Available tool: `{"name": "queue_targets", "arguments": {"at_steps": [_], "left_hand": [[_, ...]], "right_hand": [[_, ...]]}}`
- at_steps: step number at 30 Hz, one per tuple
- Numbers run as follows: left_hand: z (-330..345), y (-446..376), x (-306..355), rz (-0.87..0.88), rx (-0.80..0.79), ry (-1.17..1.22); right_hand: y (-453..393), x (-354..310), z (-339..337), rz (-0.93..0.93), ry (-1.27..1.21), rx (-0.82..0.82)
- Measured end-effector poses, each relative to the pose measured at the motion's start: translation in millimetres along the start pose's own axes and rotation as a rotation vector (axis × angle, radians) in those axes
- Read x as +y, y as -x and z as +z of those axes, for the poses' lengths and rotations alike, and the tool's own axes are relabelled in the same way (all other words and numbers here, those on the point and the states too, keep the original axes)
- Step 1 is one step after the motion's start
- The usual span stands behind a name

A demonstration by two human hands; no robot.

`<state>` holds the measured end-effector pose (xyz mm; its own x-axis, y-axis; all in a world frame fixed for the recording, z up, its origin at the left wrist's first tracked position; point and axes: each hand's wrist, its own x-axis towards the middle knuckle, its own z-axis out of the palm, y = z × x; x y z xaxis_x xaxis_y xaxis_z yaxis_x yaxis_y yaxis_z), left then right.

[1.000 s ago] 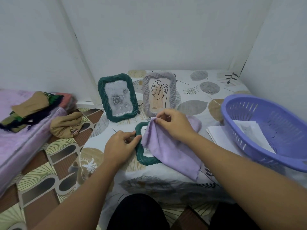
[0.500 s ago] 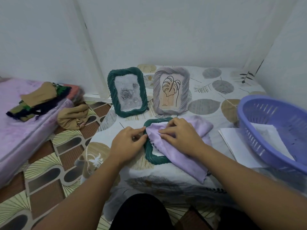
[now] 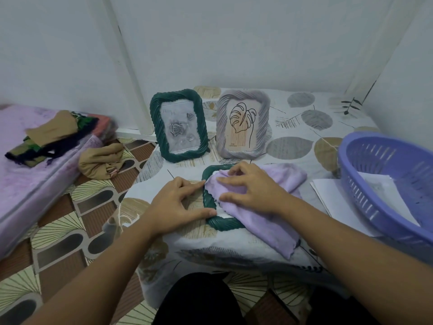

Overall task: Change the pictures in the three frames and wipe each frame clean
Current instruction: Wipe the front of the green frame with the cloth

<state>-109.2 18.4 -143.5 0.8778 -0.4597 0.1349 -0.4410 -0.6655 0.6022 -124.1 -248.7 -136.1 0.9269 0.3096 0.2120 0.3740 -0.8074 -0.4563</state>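
We count three frames. The flat green frame (image 3: 212, 207) lies near the front edge of the low table (image 3: 293, 127), where our left hand (image 3: 178, 205), fingers spread, presses its left rail. Our right hand (image 3: 248, 191) lies open on the lilac cloth (image 3: 269, 221) covering it. Behind it stand one green frame (image 3: 179, 127) and one grey frame (image 3: 242, 127). One purple basket (image 3: 384, 181) sits to its right, with bare tabletop between them.

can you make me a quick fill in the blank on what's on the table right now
1. The frame lying flat is partly covered by a ____ cloth.
2. The grey standing frame shows a line drawing of a ____.
3. The basket at the right is ____ in colour.
4. ____ frames stand upright.

Missing words: purple; leaf; purple; two
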Motion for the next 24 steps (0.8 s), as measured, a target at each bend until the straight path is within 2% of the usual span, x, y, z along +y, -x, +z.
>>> {"name": "queue_targets", "arguments": {"at_steps": [2,13,19,24], "left_hand": [[-0.5,-0.4,0.7,0.008,-0.004,0.002],[1.6,0.2,-0.1,0.003,-0.009,-0.047],[2.0,1.2,2.6,-0.010,-0.004,-0.060],[1.9,1.6,7.0,-0.024,0.020,-0.056]], "right_hand": [[-0.4,1.5,2.7,0.039,0.014,-0.028],[-11.4,-1.7,6.9,0.137,0.035,0.135],[-3.3,4.3,8.2,0.148,-0.023,0.184],[-19.5,-5.6,10.9,0.201,0.023,0.187]]}}
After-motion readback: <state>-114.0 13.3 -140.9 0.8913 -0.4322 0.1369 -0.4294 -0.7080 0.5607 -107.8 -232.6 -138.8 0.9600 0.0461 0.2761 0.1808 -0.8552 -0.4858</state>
